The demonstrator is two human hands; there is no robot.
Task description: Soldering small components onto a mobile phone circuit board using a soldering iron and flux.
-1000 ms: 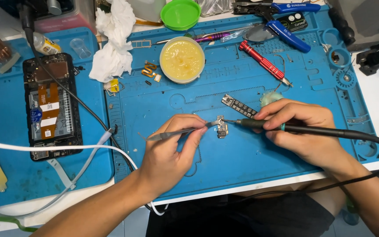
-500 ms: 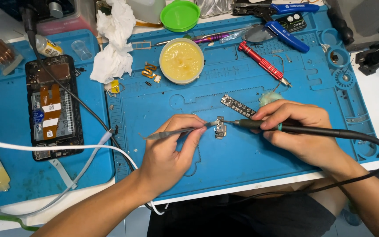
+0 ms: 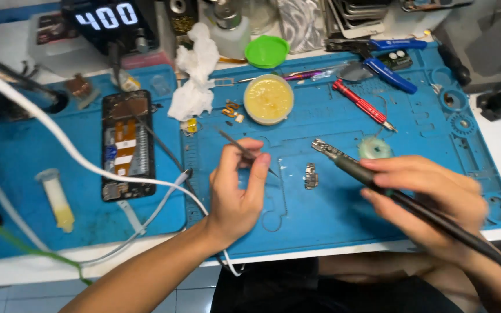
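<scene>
I see the left hand (image 3: 236, 188) raised over the blue mat (image 3: 320, 214), forearm coming in from the lower left, wrist bent upward. Its thumb and fingertips are pinched on a pair of thin tweezers (image 3: 244, 152), which slant from upper left down to lower right; the tip hangs just left of the small metal part (image 3: 311, 175) and does not touch it. The part lies flat on the mat between the two hands.

The right hand (image 3: 430, 194) enters from the lower right, fingers curled around the dark handle of a soldering iron (image 3: 372, 177). The iron points up and to the left, its tip above and just right of the part, apart from it. Its black cable (image 3: 476, 243) trails off toward the lower right corner.

Behind the hands I note a round tin of yellow paste (image 3: 268, 98), a red screwdriver (image 3: 363, 105) and blue-handled pliers (image 3: 387, 61). An opened phone (image 3: 127, 145) lies on the left, with crumpled white tissue (image 3: 195, 75) near it.
</scene>
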